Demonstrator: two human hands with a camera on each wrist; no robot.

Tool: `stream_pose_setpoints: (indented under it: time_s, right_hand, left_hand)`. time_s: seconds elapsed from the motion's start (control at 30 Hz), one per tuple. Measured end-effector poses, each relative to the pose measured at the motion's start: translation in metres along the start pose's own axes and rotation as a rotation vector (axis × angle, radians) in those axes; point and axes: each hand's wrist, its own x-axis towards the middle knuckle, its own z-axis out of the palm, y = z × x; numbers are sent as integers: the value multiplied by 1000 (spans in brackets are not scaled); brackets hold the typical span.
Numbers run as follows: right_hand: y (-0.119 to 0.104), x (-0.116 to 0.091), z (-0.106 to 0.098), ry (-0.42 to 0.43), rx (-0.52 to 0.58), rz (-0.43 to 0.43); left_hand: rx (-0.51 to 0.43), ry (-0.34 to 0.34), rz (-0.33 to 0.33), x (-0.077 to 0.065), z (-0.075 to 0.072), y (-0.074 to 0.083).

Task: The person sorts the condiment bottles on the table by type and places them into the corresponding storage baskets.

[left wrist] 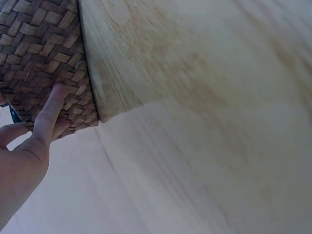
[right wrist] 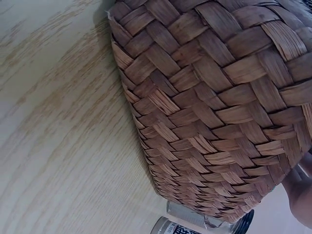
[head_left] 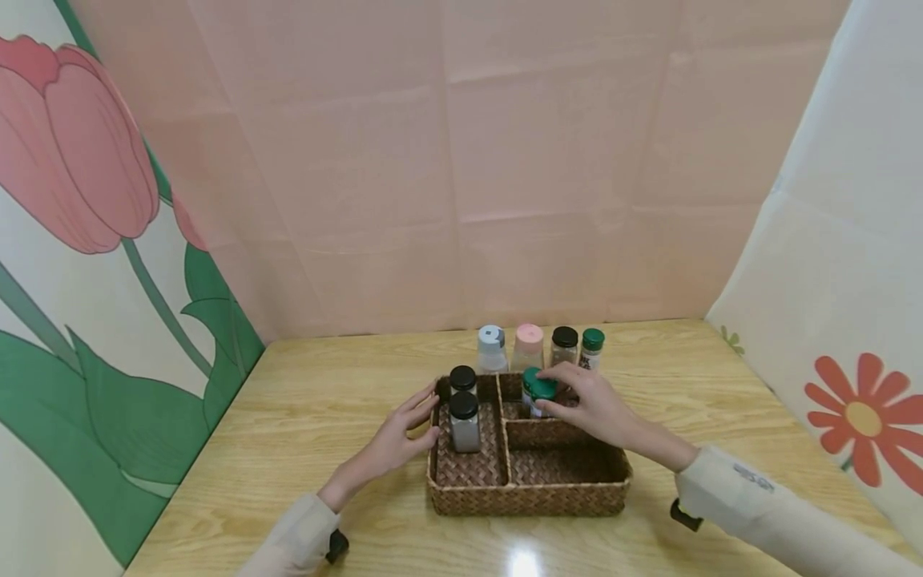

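Note:
A brown woven basket with three compartments stands on the table. My left hand rests against its left side; in the left wrist view a straight finger touches the woven wall. Two black-capped clear jars stand one behind the other in the left compartment. Over the back right compartment, my right hand pinches the nearer of two green-capped jars at its lid. The other green-capped jar is directly behind it, partly hidden. In the right wrist view the basket wall hides most of the hand.
Behind the basket stand a light-blue-capped bottle, a pink-capped bottle, a black-capped jar and a slim green-capped jar. A pink cloth hangs behind the wooden table, with flower-print cloths at both sides.

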Motion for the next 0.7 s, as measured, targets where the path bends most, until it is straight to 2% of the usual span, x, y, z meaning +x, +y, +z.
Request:
stream_pose_setpoints:
  time_s: [0.2, 0.53, 0.7]
  right_hand:
    - [2, -1, 4, 13, 61, -30]
    - [5, -6, 8, -26, 52, 5]
    - [3, -7, 10, -40, 82, 29]
  left_hand:
    - [5, -1, 0, -1, 0, 0]
    - [3, -12, -29, -1, 0, 2]
    - [16, -8, -29, 0, 1, 2]
